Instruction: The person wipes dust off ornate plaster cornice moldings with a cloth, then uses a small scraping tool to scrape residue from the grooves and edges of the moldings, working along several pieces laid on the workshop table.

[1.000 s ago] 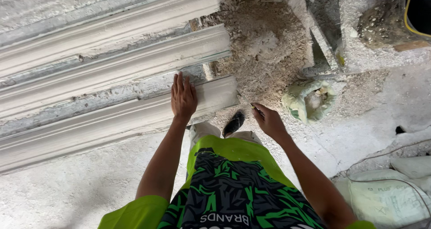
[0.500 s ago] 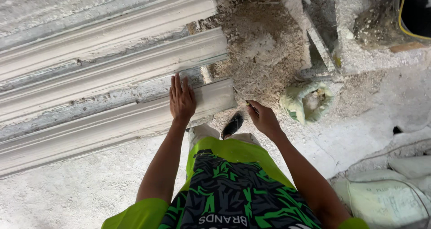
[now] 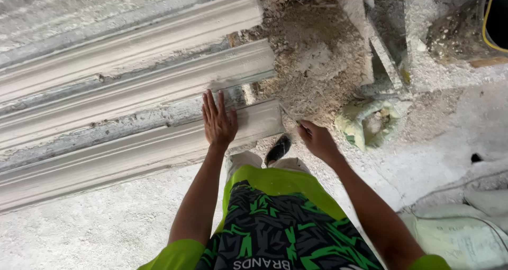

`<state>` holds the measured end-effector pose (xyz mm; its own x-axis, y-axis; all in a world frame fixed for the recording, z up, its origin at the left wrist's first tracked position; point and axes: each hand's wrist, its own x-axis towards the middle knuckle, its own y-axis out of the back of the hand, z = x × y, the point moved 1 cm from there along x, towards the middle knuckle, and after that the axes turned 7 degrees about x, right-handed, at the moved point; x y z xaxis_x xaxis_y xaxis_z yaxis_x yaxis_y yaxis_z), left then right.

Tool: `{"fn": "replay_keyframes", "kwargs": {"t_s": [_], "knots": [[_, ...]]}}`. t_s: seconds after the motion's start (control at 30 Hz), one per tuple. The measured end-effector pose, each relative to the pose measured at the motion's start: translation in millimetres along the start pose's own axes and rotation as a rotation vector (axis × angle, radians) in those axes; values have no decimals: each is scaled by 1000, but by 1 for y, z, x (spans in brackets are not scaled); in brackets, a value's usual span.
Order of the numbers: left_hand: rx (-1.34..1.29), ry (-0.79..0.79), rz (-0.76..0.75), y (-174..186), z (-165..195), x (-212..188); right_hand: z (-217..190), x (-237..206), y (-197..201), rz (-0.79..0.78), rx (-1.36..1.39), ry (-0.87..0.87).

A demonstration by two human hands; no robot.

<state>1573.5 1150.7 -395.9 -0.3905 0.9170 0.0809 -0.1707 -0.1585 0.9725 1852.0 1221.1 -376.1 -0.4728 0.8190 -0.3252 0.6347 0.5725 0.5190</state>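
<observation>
The left hand lies flat, fingers spread, on the nearest of three plaster mouldings. The right hand grips a thin tool just beside its end. Beyond: one rubble heap, one sack.

The left hand lies flat, fingers spread, on the nearest white plaster moulding; the right hand pinches a thin tool beside its right end.
</observation>
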Motion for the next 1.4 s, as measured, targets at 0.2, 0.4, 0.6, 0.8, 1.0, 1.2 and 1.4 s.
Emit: {"fn": "replay_keyframes", "kwargs": {"t_s": [0.2,0.4,0.6,0.8,1.0,1.2,1.4], "knots": [[-32,84,-38,1,2,6,-10,13,1,-1,75,-47],[-13,130,-21,3,6,10,-15,20,1,129,159,251],[-20,156,-66,5,9,14,-27,64,16,126,121,156],[-4,148,-63,4,5,17,-44,98,19,38,-32,153],[27,146,-86,4,2,21,-57,120,28,69,51,215],[51,153,-120,5,3,23,-68,137,33,-52,-83,35],[40,157,-125,6,4,24,-84,158,46,-103,-101,-67]]}}
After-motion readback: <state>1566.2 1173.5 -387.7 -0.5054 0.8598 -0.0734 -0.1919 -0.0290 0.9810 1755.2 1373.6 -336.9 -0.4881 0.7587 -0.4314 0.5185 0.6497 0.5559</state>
